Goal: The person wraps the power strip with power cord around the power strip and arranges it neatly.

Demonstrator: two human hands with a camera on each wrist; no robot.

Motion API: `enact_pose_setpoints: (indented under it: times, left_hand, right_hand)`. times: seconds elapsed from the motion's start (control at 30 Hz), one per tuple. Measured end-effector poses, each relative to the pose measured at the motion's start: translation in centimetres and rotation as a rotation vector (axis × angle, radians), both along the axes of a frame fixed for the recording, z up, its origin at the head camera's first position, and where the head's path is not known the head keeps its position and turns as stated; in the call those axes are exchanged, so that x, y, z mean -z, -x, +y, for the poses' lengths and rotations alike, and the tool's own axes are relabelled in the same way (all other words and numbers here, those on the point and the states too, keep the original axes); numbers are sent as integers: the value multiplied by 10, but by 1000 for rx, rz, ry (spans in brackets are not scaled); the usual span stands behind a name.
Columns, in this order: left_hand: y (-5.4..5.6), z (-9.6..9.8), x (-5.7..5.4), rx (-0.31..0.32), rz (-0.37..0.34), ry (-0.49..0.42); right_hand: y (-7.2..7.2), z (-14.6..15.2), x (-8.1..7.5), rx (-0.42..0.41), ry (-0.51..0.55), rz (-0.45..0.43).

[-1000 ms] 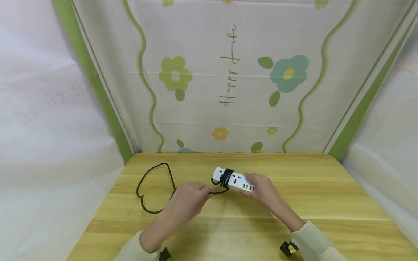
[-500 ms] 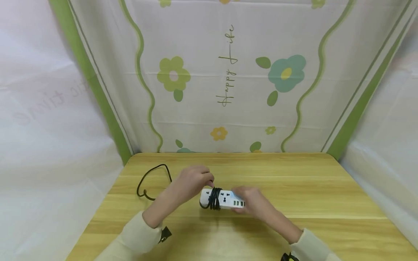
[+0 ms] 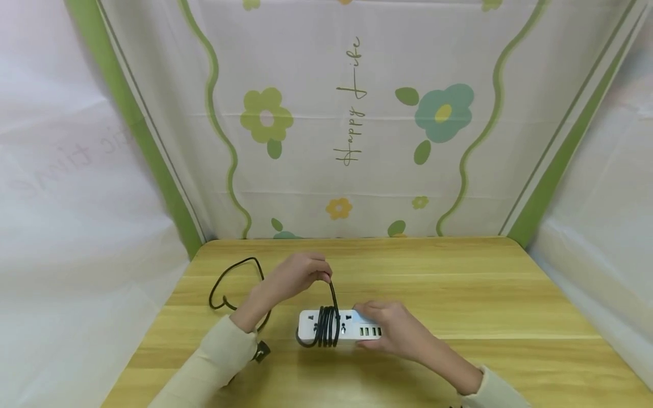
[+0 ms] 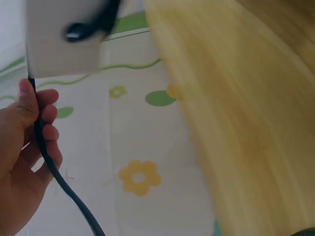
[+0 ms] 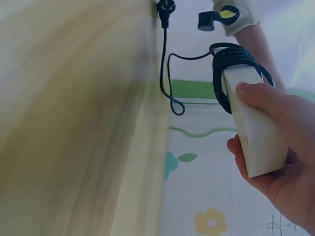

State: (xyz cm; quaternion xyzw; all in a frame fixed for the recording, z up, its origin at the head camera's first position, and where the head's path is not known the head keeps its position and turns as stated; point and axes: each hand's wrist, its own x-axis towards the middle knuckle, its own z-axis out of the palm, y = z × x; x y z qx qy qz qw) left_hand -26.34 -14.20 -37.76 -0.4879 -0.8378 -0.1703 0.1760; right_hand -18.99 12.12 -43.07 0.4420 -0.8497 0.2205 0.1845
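A white power strip (image 3: pixel 351 335) with sockets and USB ports is held above the wooden table, its black cable (image 3: pixel 324 327) wound several times around its left half. My right hand (image 3: pixel 395 330) grips the strip's right end, thumb on one long side and fingers on the other. Beyond the strip, my left hand (image 3: pixel 301 273) pinches the cable, which runs taut from the windings up to the fingertips. The left wrist view shows the cord (image 4: pixel 69 189) passing between thumb and curled fingers. In the right wrist view, the cable's plug (image 5: pixel 166 10) lies at the far end of the loose length.
A loose loop of the cable (image 3: pixel 211 294) lies on the left of the wooden table (image 3: pixel 459 283), partly behind the left forearm. A small black device (image 3: pixel 262 351) sits at the left cuff. A flower-patterned curtain (image 3: pixel 306 170) hangs behind the table's far edge.
The strip and right hand have moved left and nearer the body, and the strip has levelled. The left hand has carried the cable from the near side over to the far side, adding a wrap.
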Motion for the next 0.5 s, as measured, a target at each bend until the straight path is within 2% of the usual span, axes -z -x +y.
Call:
enact_pose_setpoints:
  times: [0.07,0.2,0.33,0.47,0.5]
  left_hand:
    - [4,-1,6,37,-57,-21]
    - [11,-1,21,112,-217,-64]
    - [14,1,38,119,-396,-128]
    - [11,5,52,129,-536,-224]
    - [10,6,56,144,-547,-250]
  right_hand:
    - [-1,1,-2,-17,20,-12]
    - [-2,3,-7,-52,72,-42]
    - [-3,6,-13,-57,115,-53]
    - [-2,9,-18,-29,152,-81]
    - [-1,10,-20,-22,165,-89]
